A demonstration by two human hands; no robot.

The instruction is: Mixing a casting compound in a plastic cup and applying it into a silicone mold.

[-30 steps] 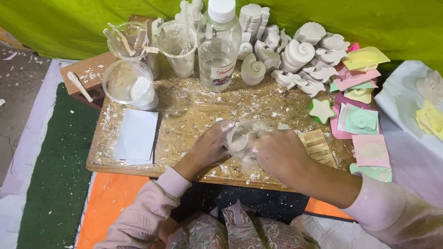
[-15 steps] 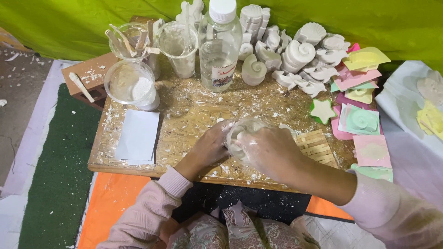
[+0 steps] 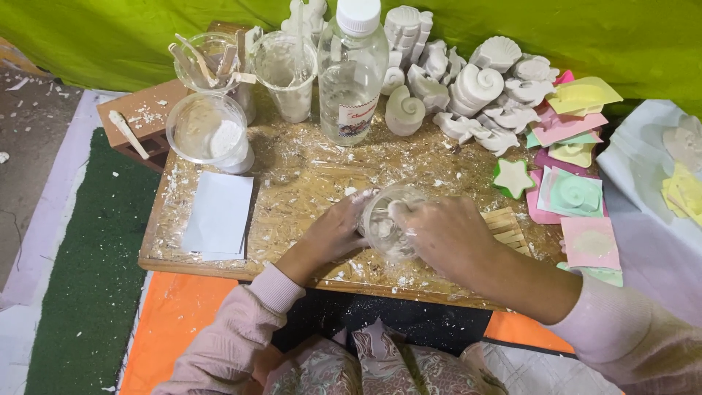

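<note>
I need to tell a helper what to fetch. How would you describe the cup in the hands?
On the plaster-strewn wooden board, near its front edge, both hands close around a small clear plastic cup. Unlike the taller cups at the back, it is low, white-smeared and tilted between the fingers.

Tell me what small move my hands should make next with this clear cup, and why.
Probably keep the left hand steadying the clear cup while the right hand works its fingers around inside: both hands are on it and white residue coats its wall.
</note>
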